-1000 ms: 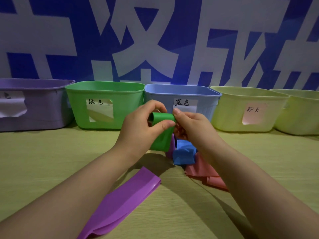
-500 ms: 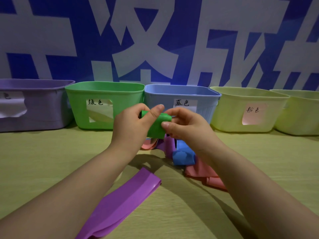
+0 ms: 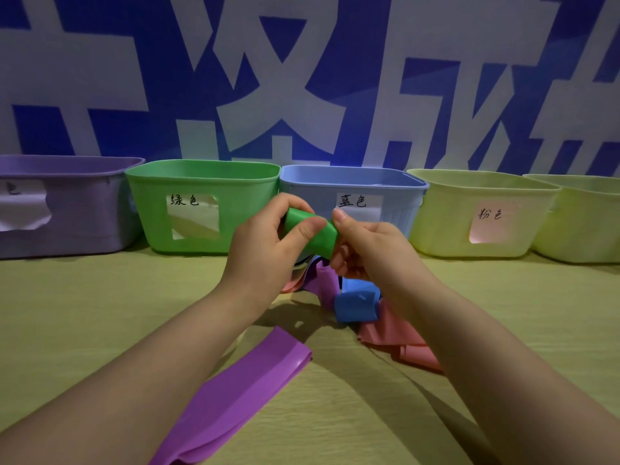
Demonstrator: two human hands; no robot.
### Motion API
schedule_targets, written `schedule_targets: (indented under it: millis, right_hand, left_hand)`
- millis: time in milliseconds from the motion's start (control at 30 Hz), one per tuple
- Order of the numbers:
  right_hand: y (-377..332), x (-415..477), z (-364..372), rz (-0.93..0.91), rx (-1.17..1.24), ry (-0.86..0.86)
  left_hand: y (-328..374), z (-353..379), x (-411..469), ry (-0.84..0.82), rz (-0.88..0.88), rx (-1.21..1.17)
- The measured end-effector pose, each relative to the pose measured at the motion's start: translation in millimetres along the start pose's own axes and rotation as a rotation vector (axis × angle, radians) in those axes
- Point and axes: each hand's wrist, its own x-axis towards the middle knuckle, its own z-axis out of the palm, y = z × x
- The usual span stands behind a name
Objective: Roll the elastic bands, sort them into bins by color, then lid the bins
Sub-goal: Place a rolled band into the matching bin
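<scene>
A green elastic band (image 3: 318,237), rolled into a short tube, is held in the air between my left hand (image 3: 268,243) and my right hand (image 3: 369,246), both gripping it with thumb and fingertips. Below my hands lies a small pile: a blue band (image 3: 355,305), a pink band (image 3: 392,333) and a purple piece (image 3: 323,280). A flat purple band (image 3: 241,394) lies in front on the table. Behind stand a purple bin (image 3: 67,209), a green bin (image 3: 201,182), a blue bin (image 3: 355,179) and a yellow bin with a pink label (image 3: 479,213).
A further yellow bin (image 3: 583,219) stands at the far right. All bins are open at the top and stand in a row against a blue and white banner wall (image 3: 302,78). The wooden table (image 3: 84,313) stretches to the left and right of my arms.
The hanging tail of the green band has been wound up into the roll. My hands have kept it at the same height in front of the green and blue bins.
</scene>
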Motion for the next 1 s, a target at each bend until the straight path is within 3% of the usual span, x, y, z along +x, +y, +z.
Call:
schedule_targets:
  millis: [400,633,733,1000]
  right_hand:
    - [9,-5,14,-0.237,-0.008,-0.113]
    - [1,-1,21,-0.247,0.03,-0.096]
    - [-13,10,25,-0.256,-0.047,-0.073]
    - [-46,74,54,-0.303,-0.364,-0.109]
  left_hand:
    - [5,-8,-1,0.118,-0.081,0.129]
    - [8,-19,7,0.042,-0.088,-0.045]
    - [11,-28,18,0.028,-0.08,-0.153]
    - [-9,-78,70,-0.098,-0.051,-0.108]
